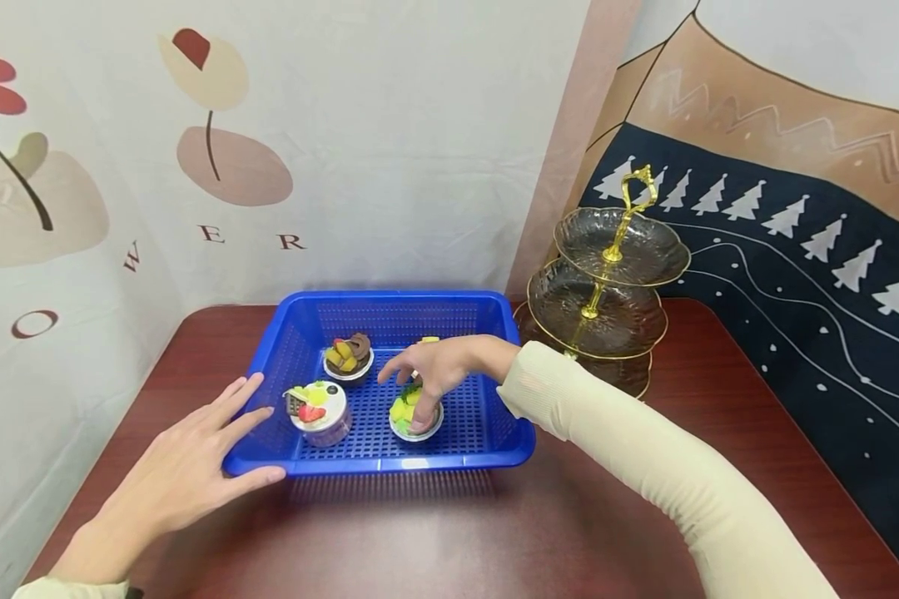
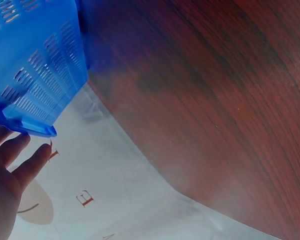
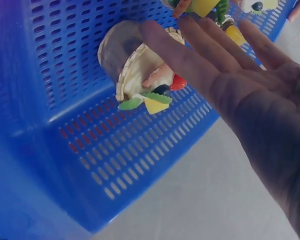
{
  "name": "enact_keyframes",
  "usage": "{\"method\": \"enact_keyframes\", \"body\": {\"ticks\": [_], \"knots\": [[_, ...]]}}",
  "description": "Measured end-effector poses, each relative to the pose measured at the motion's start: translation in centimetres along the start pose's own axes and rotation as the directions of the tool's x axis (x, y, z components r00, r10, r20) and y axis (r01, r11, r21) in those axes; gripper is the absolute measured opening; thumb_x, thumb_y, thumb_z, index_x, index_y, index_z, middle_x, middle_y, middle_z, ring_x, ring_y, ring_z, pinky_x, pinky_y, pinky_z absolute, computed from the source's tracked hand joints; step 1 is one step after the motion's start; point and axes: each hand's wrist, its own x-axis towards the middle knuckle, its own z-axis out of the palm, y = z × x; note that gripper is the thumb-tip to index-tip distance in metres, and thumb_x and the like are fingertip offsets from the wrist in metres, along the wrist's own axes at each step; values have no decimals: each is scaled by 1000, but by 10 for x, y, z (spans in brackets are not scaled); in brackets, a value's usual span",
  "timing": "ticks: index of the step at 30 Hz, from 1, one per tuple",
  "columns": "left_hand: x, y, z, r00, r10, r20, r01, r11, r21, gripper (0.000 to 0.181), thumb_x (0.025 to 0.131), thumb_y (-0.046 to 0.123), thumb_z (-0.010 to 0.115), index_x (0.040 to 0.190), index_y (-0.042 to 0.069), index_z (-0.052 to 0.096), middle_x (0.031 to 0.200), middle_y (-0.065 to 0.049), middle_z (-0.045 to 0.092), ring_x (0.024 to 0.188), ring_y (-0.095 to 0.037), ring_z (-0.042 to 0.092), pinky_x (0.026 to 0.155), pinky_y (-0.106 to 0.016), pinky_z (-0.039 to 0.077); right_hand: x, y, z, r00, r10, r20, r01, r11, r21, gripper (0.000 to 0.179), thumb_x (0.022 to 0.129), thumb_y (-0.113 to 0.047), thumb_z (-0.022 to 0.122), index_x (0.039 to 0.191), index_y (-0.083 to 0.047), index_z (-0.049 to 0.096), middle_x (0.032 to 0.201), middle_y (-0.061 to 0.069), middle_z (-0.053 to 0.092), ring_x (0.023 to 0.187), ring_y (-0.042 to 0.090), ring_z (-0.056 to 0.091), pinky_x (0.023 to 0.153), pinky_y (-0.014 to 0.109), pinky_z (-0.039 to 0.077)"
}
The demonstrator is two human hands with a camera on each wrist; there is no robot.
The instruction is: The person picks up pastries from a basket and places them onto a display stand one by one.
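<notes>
A blue plastic basket (image 1: 380, 464) holds several small dessert models. My left hand (image 1: 187, 457) has its fingers spread at the basket's left rim, with fingertips at the edge. Inside the basket, my right hand (image 1: 442, 366) hovers with loosely bent fingers; its thumb overlaps a fruit-topped cupcake (image 1: 402, 409), and I cannot tell whether it touches. Left of that stand a white round cake (image 1: 320, 416) with strawberry and a chocolate cupcake (image 1: 350, 359). Beneath the right fingers in the right wrist view lies a cream tart (image 3: 140, 75) with fruit, mostly hidden by that hand in the head view.
A three-tier glass stand (image 1: 607, 308) with gold rims and handle stands right of the basket. The dark red wooden table (image 1: 434, 532) carries both. Printed cloths (image 1: 389, 166) hang behind and at the right side.
</notes>
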Motion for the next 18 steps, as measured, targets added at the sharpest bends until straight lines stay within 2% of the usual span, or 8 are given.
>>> {"method": "enact_keyframes", "body": {"ticks": [5, 12, 18], "knots": [[0, 1, 0, 1000, -5, 2, 5, 1000, -5, 77, 76, 65, 74, 128, 8, 67, 157, -10, 38, 144, -32, 34, 92, -61, 45, 4, -2, 3, 999, 2, 39, -1, 1000, -22, 85, 80, -21, 84, 152, -22, 40, 151, 13, 45, 132, 19, 46, 104, 35, 43], [1, 1, 0, 1000, -16, 4, 16, 1000, -6, 77, 75, 66, 75, 128, 10, 67, 156, -10, 39, 142, -34, 37, 92, -61, 45, 11, -4, 9, 999, 6, 51, -6, 1000, 6, 84, 80, -16, 85, 152, -21, 41, 152, 10, 45, 134, 18, 44, 105, 35, 43], [0, 1, -1, 1000, -10, 11, 10, 1000, -2, 77, 76, 65, 73, 129, 9, 66, 157, -11, 38, 144, -33, 34, 91, -63, 45, 17, -5, 15, 997, -44, 68, 50, 995, -90, 82, 79, -19, 86, 149, -19, 44, 145, 1, 49, 119, 12, 48, 101, 27, 42]]}}
